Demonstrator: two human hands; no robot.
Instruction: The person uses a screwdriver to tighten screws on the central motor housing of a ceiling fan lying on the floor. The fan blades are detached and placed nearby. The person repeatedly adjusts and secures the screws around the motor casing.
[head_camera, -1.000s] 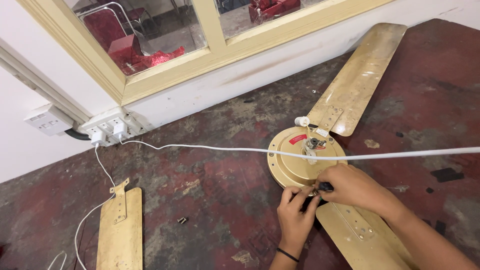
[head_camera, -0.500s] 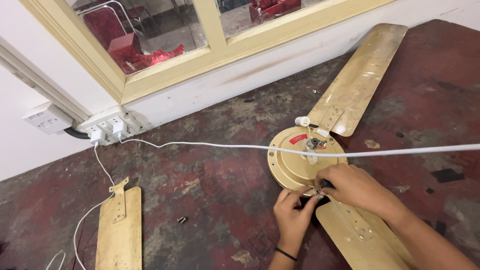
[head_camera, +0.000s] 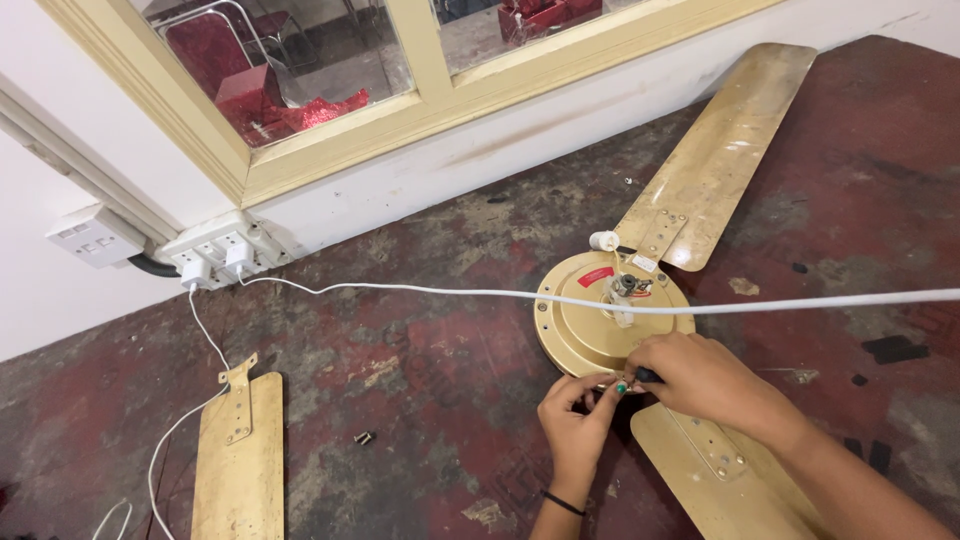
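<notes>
On the dark red worktop (head_camera: 400, 360), the gold ceiling fan motor (head_camera: 585, 320) lies under a white cable (head_camera: 450, 293). At its near rim, the right hand (head_camera: 700, 380) grips a dark-handled screwdriver (head_camera: 645, 376); the left hand (head_camera: 578, 415) has its fingers (head_camera: 590, 385) pinched narrow beside it.

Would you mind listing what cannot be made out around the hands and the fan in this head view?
- Tool in right hand: mostly covered by fingers.
- What left hand pinches: too small.
- Near blade: tip cut off by bottom edge.
- Loose blade: likewise.
- White cable: leaves right edge.
</notes>
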